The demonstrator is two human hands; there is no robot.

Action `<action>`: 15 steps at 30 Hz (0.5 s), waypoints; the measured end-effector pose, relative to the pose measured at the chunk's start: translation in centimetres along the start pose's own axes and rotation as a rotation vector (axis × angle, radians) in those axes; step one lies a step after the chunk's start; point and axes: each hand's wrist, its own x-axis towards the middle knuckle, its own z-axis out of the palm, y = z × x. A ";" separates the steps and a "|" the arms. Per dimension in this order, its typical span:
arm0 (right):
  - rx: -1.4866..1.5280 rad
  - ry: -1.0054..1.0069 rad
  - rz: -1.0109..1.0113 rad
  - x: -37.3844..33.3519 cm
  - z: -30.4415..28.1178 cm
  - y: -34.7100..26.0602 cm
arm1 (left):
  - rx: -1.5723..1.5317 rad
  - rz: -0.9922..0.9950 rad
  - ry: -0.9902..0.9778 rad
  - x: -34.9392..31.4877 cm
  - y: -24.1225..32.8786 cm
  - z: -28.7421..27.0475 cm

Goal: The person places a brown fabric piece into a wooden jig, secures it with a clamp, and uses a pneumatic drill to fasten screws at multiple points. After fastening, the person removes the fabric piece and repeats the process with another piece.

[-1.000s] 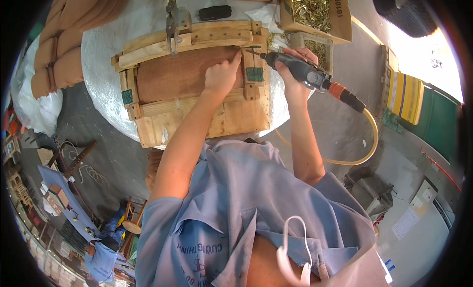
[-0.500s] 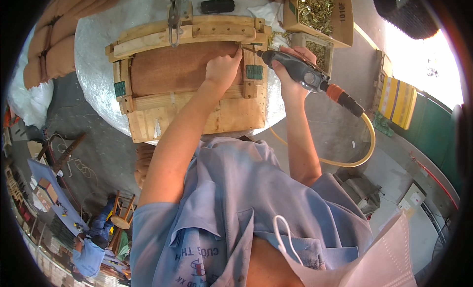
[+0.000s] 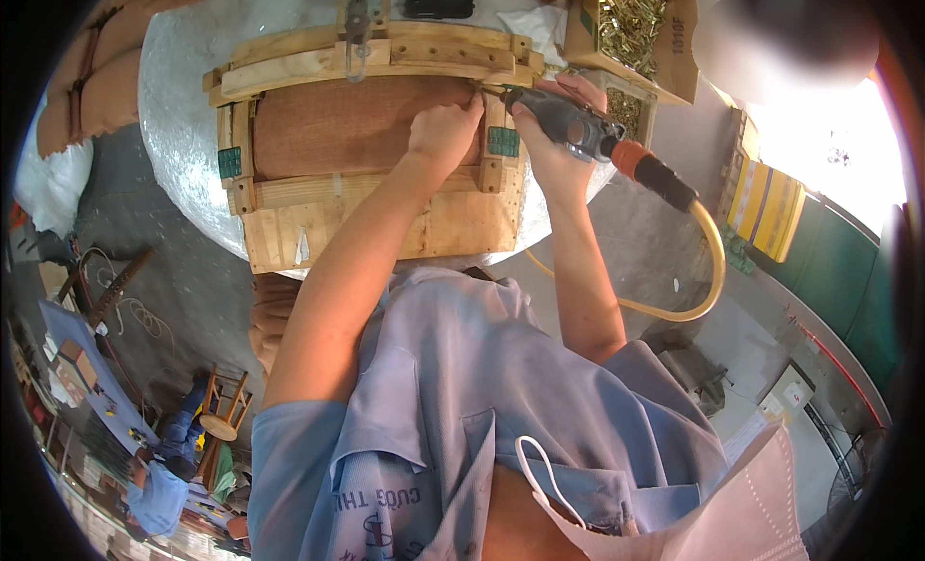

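My right hand (image 3: 559,127) grips a dark pneumatic screwdriver (image 3: 559,118) with an orange collar and a yellow air hose. Its bit points left at the far right corner of a wooden jig (image 3: 385,219). At that corner my left hand (image 3: 445,135) is closed, fingertips pinched by the bit's end; what they hold, if anything, is too small to make out. A brown panel (image 3: 337,127) lies inside the jig, under my left hand. Along the jig's far side runs a curved wooden bar (image 3: 366,58) with a metal toggle clamp (image 3: 356,31).
A cardboard box (image 3: 682,45) of brass-coloured screws and a smaller tray (image 3: 647,113) stand beyond my right hand. The jig rests on a plastic-wrapped round surface (image 3: 178,156). Brown cushioned pieces (image 3: 106,89) lie far left. The yellow hose (image 3: 715,281) loops at right. Another person (image 3: 159,494) works lower left.
The screwdriver has shifted slightly left, its bit now closer to my left fingertips. My left hand stays pinched at the jig's corner. The view has moved a little.
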 end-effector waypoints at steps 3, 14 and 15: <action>-0.038 -0.046 -0.038 1.7 0.9 -0.6 | 0.048 0.002 -0.012 0.1 0.0 0.0; -0.202 -0.155 0.024 4.4 0.6 0.2 | 0.090 0.023 0.065 -0.4 0.1 0.9; -0.164 -0.167 0.036 4.4 0.3 0.0 | 0.051 0.038 0.092 -0.4 -0.2 1.2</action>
